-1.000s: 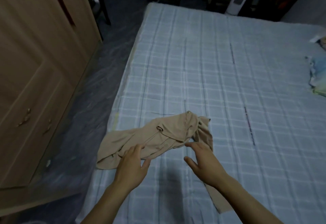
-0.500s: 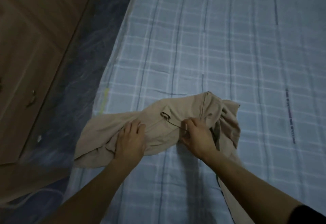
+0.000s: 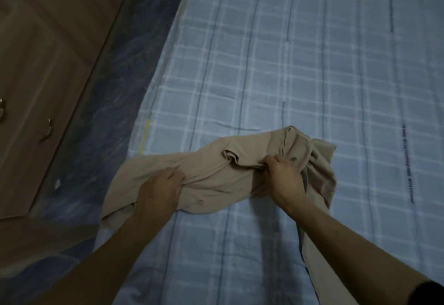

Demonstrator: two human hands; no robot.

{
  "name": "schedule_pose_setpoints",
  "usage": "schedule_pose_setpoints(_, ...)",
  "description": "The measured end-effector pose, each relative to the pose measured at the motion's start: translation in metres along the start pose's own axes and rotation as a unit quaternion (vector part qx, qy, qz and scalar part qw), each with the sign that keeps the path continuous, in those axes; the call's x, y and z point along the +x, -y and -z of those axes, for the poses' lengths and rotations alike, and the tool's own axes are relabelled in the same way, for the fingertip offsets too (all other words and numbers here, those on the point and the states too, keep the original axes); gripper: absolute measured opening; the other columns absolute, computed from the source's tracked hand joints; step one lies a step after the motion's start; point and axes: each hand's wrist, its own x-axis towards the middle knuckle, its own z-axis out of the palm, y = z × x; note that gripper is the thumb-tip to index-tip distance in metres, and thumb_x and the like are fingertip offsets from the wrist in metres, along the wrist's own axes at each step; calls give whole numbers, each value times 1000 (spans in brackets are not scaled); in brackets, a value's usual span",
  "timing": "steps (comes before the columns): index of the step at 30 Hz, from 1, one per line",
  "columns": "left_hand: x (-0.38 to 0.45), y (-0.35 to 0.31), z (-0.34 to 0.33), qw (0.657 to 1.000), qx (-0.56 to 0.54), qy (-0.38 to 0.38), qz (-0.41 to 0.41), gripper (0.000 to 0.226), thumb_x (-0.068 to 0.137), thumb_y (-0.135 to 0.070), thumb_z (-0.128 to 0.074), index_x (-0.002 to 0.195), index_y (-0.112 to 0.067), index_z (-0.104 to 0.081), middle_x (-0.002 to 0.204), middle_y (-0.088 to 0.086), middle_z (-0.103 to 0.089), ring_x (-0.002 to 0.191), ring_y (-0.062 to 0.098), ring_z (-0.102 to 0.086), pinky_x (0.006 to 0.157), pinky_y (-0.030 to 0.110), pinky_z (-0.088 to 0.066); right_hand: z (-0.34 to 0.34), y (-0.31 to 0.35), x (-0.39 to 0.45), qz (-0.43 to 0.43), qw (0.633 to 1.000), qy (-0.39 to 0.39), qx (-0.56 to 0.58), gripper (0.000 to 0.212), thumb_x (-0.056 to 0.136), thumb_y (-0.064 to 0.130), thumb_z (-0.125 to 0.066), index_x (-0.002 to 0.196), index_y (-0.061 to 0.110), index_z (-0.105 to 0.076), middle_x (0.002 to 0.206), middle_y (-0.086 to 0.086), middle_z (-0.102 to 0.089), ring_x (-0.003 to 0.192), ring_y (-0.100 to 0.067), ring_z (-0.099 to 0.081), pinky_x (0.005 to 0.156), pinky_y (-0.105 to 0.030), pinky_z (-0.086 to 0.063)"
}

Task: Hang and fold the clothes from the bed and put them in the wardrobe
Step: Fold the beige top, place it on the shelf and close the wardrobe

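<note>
1 beige garment (image 3: 216, 175), crumpled on 1 bed (image 3: 300, 69), gripped by 2 hands: left hand (image 3: 159, 190) w/ fingers bunched in the cloth, right hand (image 3: 282, 177) pinching a fold just beside it. 1 wooden wardrobe (image 3: 48, 52) off to the left of the left hand, w/ 2 metal handles (image 3: 48, 129) showing.

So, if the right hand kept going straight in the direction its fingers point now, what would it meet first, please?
The right hand already grips the beige garment, fingers aimed up-left in the picture. Going on, it would probably push into the bunched folds of that garment first, then the checked bedsheet. Depth is hard to judge.
</note>
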Motion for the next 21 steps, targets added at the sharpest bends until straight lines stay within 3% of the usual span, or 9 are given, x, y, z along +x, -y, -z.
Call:
schedule_pose_setpoints(4,-8,-11,22,997,-39,-53,-30,38,87,-27,-44,96,-6,-74,85,13,-68,72,31,-68,58,35,-57,17,-3,-3,19,997,-51,58,9,92,4,-44,95,10,-49,92,-13,-57,78,-32,-53,64,-38,-40)
schedule_pose_setpoints(8,-12,-15,51,989,-96,-104,-38,29,89,-25,-53,99,-8,-74,91,7,-68,81,27,-68,71,35,-54,50,-4,-17,47,989,-74,118,19,95,9,-46,113,16,-49,99,-2,-56,79,-24,-56,65,-34,-43)
schedule_pose_setpoints(10,-15,-20,71,981,-139,-114,-74,30,90,-28,-51,98,-10,-73,91,3,-67,80,21,-67,72,31,-50,78,-4,-28,87,985,-68,134,18,97,20,-53,115,20,-53,103,5,-54,85,-16,-55,73,-29,-42)
schedule_pose_setpoints(13,-23,-34,109,967,-177,-119,-141,26,92,-30,-55,95,-11,-72,87,0,-64,77,10,-62,71,23,-49,125,-5,-54,164,982,-54,73,21,85,13,-70,105,14,-63,98,-1,-56,84,-12,-51,73,-19,-33)
schedule_pose_setpoints(17,-44,-54,164,965,-156,-113,-178,18,90,-29,-58,91,-15,-70,85,-3,-63,75,10,-61,68,27,-51,186,-4,-96,150,983,-104,29,7,86,9,-68,89,12,-63,88,-1,-53,70,-26,-57,59,-35,-42)
schedule_pose_setpoints(19,-56,-62,189,971,-108,-109,-183,5,84,-17,-65,88,-16,-68,85,-2,-62,74,17,-64,65,35,-54,211,-10,-117,125,981,-140,43,5,88,10,-65,89,14,-62,88,1,-52,69,-25,-56,60,-42,-46)
schedule_pose_setpoints(21,-68,-73,211,973,-78,-122,-179,7,79,-11,-67,86,-14,-67,84,1,-61,73,24,-65,63,40,-55,233,-18,-140,101,978,-172,59,10,87,5,-63,90,14,-62,88,1,-53,71,-24,-56,63,-43,-47)
